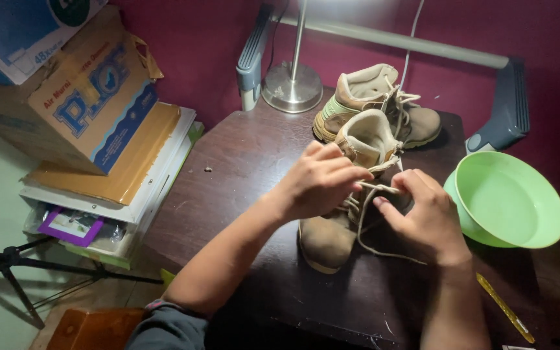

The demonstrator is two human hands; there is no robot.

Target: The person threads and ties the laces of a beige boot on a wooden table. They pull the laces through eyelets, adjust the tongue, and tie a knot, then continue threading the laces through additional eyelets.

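Both hands are on the nearer tan boot (328, 236), which sits on a dark wooden worktop (241, 168). The left hand (319, 181) and right hand (426, 217) each pinch the pale lace (374, 188), pulled taut between them over the boot's tongue. The second boot (371, 104) stands just behind it, near a lamp base (291, 87). A green plastic bowl (510, 201) sits just beside the right hand, and stacked cardboard boxes (92, 110) are off to the left.
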